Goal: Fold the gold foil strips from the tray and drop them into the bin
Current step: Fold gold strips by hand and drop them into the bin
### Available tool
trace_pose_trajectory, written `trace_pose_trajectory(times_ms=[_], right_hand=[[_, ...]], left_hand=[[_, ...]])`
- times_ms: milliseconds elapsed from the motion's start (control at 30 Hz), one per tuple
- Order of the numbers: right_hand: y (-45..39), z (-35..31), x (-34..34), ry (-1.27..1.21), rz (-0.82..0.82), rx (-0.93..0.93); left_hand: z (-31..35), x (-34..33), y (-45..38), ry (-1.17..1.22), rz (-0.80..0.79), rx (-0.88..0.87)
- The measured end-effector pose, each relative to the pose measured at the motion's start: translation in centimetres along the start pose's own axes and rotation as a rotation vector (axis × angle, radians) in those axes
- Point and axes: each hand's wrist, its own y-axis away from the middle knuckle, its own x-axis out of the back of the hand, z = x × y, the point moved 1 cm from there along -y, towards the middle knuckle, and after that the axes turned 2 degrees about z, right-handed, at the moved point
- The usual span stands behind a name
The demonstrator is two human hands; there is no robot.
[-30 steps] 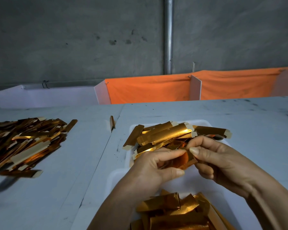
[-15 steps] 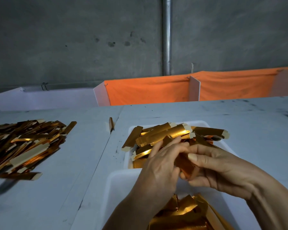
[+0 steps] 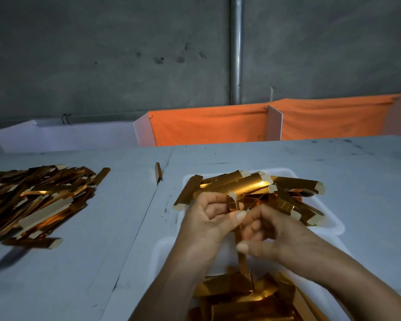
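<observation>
Foil strip (image 3: 237, 230), folded narrow and standing nearly upright, sits between both hands just above the bin (image 3: 162, 251). The left hand (image 3: 208, 218) pinches its upper part between thumb and curled fingers; the right hand (image 3: 271, 237) grips it lower down, thumb pressed to its edge. It looks thin and light, likely to crease readily and to slip on its glossy face, so holding by the edges close to the crease seems the safest grip. Directly under the wrists, the white bin holds a loose heap of folded strips (image 3: 239, 295). Just beyond the fingers, the white tray (image 3: 333, 224) carries a pile of unfolded strips (image 3: 252, 185) with pale ends, some hanging over its rim. Well off to the left of the left hand, a larger heap (image 3: 35, 195) lies on the table (image 3: 90, 262), and one stray strip (image 3: 158, 172) lies between heap and tray. Farther off, orange cloth (image 3: 208, 126) hangs before a grey wall.
</observation>
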Motion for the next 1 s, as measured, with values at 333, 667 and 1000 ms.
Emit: trace_pose_trajectory(times_ms=[333, 667, 1000], right_hand=[[0.2, -0.6, 1.2, -0.347, 0.223, 0.134], [-0.2, 0.2, 1.8, -0.511, 0.229, -0.013], [0.4, -0.3, 2.1, -0.302, 0.148, 0.096]], left_hand=[[0.9, -0.7, 1.1, -0.366, -0.288, 0.018], [0.7, -1.2, 0.9, -0.643, -0.098, -0.212], [0.8, -0.7, 0.8, -0.584, -0.107, -0.200]])
